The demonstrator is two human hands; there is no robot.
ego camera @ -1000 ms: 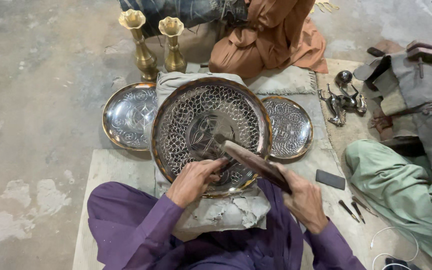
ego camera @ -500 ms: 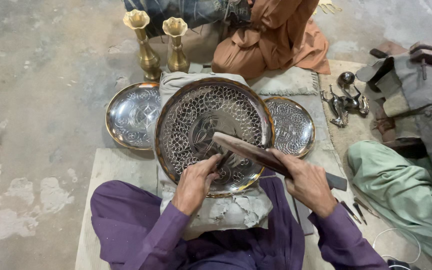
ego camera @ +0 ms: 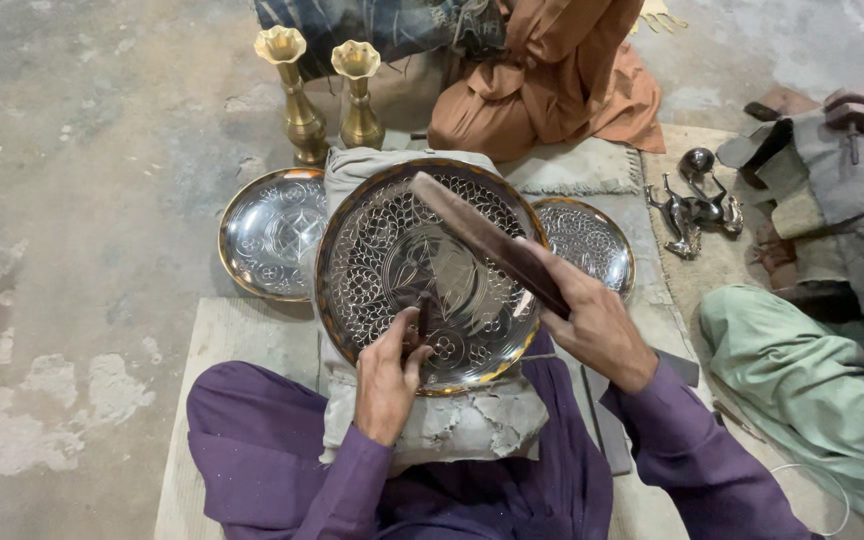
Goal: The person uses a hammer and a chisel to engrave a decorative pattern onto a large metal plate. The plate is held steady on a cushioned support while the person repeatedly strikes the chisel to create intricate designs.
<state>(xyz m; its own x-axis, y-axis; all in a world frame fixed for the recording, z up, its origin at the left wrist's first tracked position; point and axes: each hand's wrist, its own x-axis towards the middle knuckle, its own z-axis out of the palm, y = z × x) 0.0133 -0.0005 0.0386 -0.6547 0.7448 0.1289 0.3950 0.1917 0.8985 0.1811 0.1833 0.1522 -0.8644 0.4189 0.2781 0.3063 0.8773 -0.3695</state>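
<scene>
I see a large round engraved silver-coloured metal tray with a brass rim (ego camera: 392, 260) lying tilted on a grey cloth pad, a small dark chisel (ego camera: 422, 322) upright on it, and a flat dark wooden mallet (ego camera: 487, 243) raised aslant above it.

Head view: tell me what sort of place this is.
Probably a floor-level metal engraving workshop. The left hand holds a small tool on a large round engraved metal plate, the right hand grips a dark wooden bat, and two brass vases stand behind.
</scene>
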